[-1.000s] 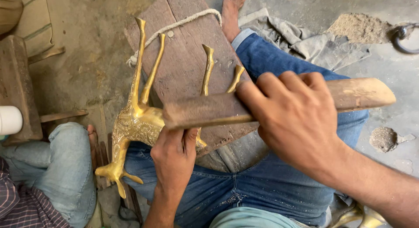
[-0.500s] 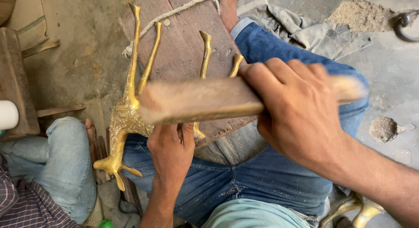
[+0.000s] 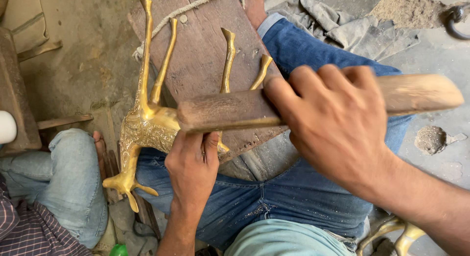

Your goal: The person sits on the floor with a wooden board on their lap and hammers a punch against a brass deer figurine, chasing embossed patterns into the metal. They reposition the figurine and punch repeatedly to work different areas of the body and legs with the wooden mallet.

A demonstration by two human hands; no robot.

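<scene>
A shiny brass deer figure (image 3: 147, 123) lies on its side across a worn wooden board (image 3: 200, 55) that rests on my lap, its four thin legs pointing away from me. My left hand (image 3: 192, 168) grips the figure's body from below. My right hand (image 3: 338, 123) is closed around a long flat wooden tool (image 3: 225, 111), laid crosswise over the figure's body and hind legs; the tool's far end looks blurred.
A second person's knee in pale jeans (image 3: 73, 177) sits at the left. A grey cloth (image 3: 342, 30) and piles of sand (image 3: 401, 8) lie on the concrete floor to the right. Another brass piece (image 3: 396, 236) shows at bottom right. A rope (image 3: 181, 13) lies over the board.
My right hand has slid the wooden tool back and forth across the figure, and it now sits lower over the body. My left hand keeps its hold.
</scene>
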